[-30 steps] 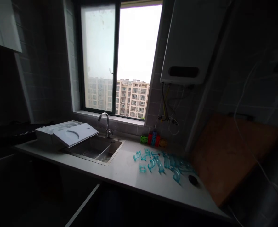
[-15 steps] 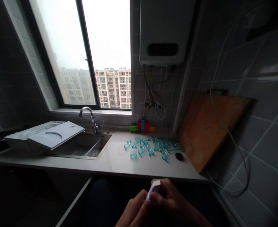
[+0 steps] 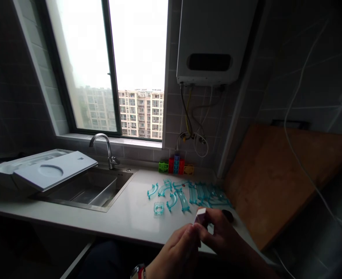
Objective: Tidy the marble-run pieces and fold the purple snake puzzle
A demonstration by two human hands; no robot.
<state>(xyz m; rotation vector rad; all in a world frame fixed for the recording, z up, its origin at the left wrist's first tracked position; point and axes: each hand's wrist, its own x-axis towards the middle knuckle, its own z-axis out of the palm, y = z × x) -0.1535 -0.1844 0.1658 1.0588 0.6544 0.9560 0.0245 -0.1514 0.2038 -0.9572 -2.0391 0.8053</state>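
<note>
Both hands meet over the counter's front edge around a small white box-shaped object (image 3: pixel 200 215) whose kind I cannot make out. My right hand (image 3: pixel 220 230) grips its side with thumb and fingers. Pressed close against its lower end is my left hand (image 3: pixel 181 244), fingers closed; a watch with a red band (image 3: pixel 138 271) is on that wrist. Beyond the hands, several translucent teal track pieces (image 3: pixel 184 199), some curved and some straight, lie on the countertop (image 3: pixel 121 223). A square teal piece with a round hole (image 3: pixel 158 208) lies nearest the front.
Coloured blocks (image 3: pixel 176 166) stand against the back wall. On the left, an open white box and its lid (image 3: pixel 57 170) rest partly over the sink (image 3: pixel 101 207) beside the faucet (image 3: pixel 109 149). A wooden board (image 3: pixel 287 174) leans at right, a white cable (image 3: pixel 301 159) hanging before it.
Both hands have risen with the white object, from below the counter edge to over it, and slightly rightward. My view has shifted closer to the counter; the left wrist's watch now shows.
</note>
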